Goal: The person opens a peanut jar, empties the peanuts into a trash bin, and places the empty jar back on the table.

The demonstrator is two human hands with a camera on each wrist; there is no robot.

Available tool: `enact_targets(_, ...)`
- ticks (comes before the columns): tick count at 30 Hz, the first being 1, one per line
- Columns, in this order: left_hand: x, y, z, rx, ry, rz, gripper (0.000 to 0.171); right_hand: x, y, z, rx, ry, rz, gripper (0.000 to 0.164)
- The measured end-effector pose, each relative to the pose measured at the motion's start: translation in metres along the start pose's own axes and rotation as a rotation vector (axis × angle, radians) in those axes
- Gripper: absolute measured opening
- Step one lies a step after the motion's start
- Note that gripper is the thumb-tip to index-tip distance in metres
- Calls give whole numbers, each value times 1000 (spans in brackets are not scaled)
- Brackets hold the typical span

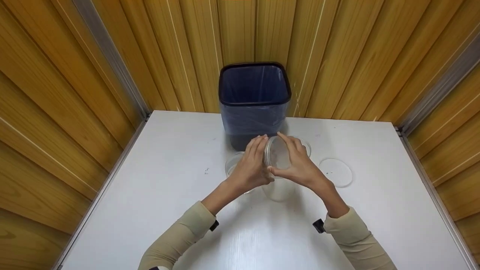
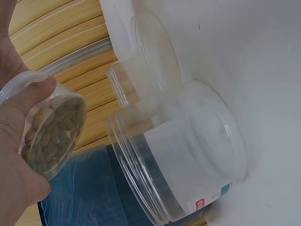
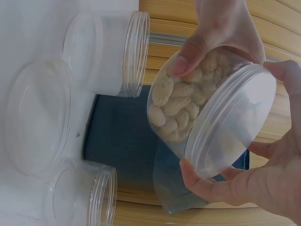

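Note:
Both hands hold a clear plastic jar (image 3: 171,106), tilted and raised over the table. Pale tan pieces like peanuts in their shells (image 3: 178,99) fill its lower part. My left hand (image 1: 248,167) grips the jar's body, its thumb lying along the side in the left wrist view. The fingers and thumb of my right hand (image 1: 300,165) curl round the rim of the translucent lid (image 3: 242,117), which sits on the jar's mouth. Below the hands, partly hidden by them in the head view, stand two clear jars without lids, one on the left (image 1: 231,162) and one on the right (image 1: 306,144).
One round clear lid (image 1: 350,176) lies on the white table (image 1: 150,187) to the right, and another (image 1: 279,197) lies beneath the hands. Behind the jars stands a dark bin (image 1: 255,122) with a blue liner. Wood-patterned walls (image 1: 180,56) enclose the back and sides.

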State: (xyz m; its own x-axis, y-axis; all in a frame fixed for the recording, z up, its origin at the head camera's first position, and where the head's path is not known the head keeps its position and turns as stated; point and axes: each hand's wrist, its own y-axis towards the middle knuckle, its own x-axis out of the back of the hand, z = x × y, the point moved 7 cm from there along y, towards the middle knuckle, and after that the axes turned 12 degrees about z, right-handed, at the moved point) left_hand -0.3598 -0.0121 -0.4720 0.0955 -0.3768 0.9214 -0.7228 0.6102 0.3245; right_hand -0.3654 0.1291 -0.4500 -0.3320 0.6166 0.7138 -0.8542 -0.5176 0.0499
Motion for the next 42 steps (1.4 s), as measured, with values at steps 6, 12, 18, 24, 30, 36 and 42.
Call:
enact_targets(6,3,3,-1,-28,-81,-47,127,3,-1,3,26,-7,-31,105)
enact_targets(12,9,4,-2,-73,-69,-96,120,5,0,10,100,-62,-33,106)
enact_targets(18,14,9,-4,-119,-107,-41,123,10,-4,12,214,-128,-28,108)
enact_targets(24,13,13,-3,-122,-200,90,126,10,-8,17,351,-239,18,108)
enact_targets(30,10,11,-1,-96,-221,129,126,8,-9,16,352,-238,63,107)
enact_targets(36,12,8,-3,-63,-155,85,127,7,-10,13,302,-152,92,107)
enact_targets(42,15,7,-4,-32,-83,-1,127,8,-6,10,117,0,36,97)
